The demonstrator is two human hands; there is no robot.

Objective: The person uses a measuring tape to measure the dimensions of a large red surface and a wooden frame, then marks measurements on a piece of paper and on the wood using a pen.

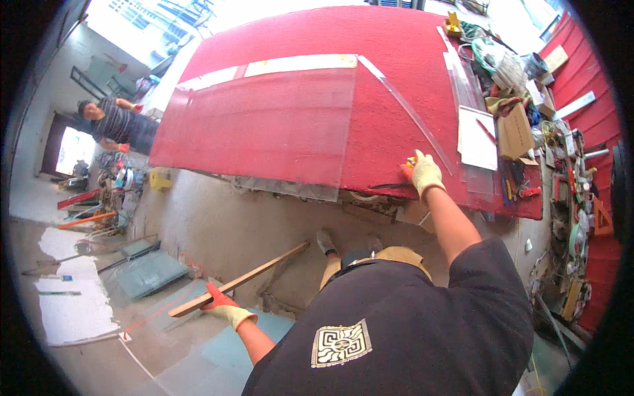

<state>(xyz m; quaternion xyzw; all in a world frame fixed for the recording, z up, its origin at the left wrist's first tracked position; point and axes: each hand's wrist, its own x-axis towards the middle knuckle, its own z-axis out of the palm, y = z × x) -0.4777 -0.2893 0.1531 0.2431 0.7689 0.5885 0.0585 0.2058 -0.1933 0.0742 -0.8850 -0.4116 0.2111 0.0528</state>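
Observation:
My left hand (pixel 223 307), in a yellow and orange-red work glove, is closed around a long wooden strip (pixel 264 267) out to the left, below table height. The strip slants up toward my feet. My right hand (pixel 424 174), gloved the same way, is at the near edge of the red-covered table (pixel 396 39). Its fingers are curled around a small item with a bit of yellow, too small to name. Beside it on the cloth lies a thin dark object (pixel 389 186). A large clear sheet (pixel 264 125), apparently glass, lies left of this hand, slightly overhanging the near edge.
A narrow clear strip (pixel 409 112) lies on the cloth. White paper with a red pen (pixel 487 132), a cardboard box (pixel 514 132) and tangled tools crowd the right end. Another person (pixel 119 122) stands at the far left. Glass panes (pixel 148 274) lie low on the left.

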